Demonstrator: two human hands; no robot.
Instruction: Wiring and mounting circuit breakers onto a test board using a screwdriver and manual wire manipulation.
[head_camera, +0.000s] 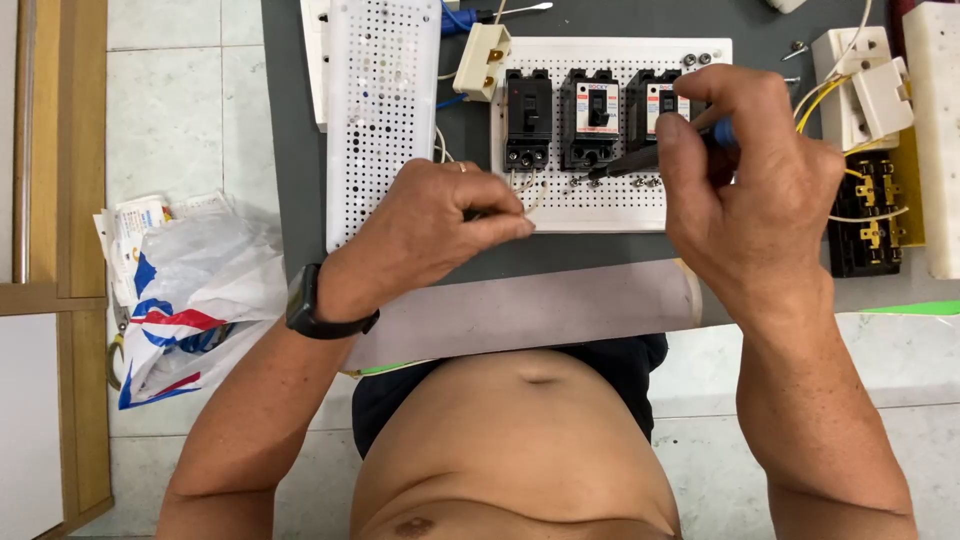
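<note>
Bare belly lowest at 6 o'clock; above it, left hand (440, 215) pinching thin wire (528, 192), right hand (745, 170) closed around screwdriver (640, 160), tip at middle breaker (589, 118) on white pegboard (600, 205) at 12 o'clock. Likely risk: tip slipping off screw, wire springing loose

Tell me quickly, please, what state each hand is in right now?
Left hand: closed in a pinch on a thin wire below the breakers.
Right hand: closed around a screwdriver, tip near the middle breaker.
</note>
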